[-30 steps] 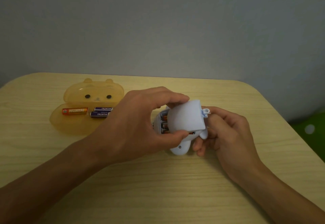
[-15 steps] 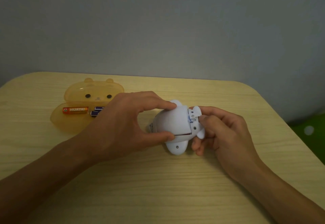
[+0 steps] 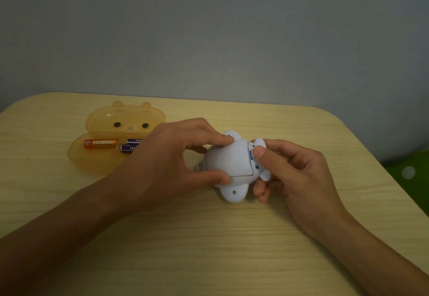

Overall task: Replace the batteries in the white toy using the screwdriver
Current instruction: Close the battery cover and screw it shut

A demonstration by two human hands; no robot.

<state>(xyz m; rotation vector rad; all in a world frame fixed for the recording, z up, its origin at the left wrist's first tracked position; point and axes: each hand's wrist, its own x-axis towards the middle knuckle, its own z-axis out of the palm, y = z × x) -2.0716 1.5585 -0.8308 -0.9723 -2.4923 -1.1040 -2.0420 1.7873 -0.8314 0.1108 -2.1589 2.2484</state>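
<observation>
A: What is each grip doing?

B: The left hand (image 3: 162, 163) pinches the small white plastic toy (image 3: 232, 165), forefinger on its far side, thumb on its near side, right at the seam of the curved battery cover (image 3: 228, 159). The right hand (image 3: 292, 175) closes on the toy's other end, its thumb tip pressing the little blue latch beside the cover's edge.

A: And where is the toy?

B: Belly up on the pale wood-grain worktop (image 3: 209, 237), held between both hands, one stubby foot pointing toward the person.

A: Which step would you call this?

B: The cover lies flush on the body, so I judge it is being seated over the compartment. Whether it has clicked home, I cannot tell.

A: Anything else near the toy?

B: To the toy's left, partly behind the left hand, an open translucent orange bear-faced case (image 3: 109, 142) holds an orange battery (image 3: 101, 143) and two purple batteries (image 3: 131, 145).

A: The next move?

B: Probably fastening the cover's screw. That calls for a screwdriver, and none is in view, so one hand must let go to fetch it while the other steadies the toy.
</observation>
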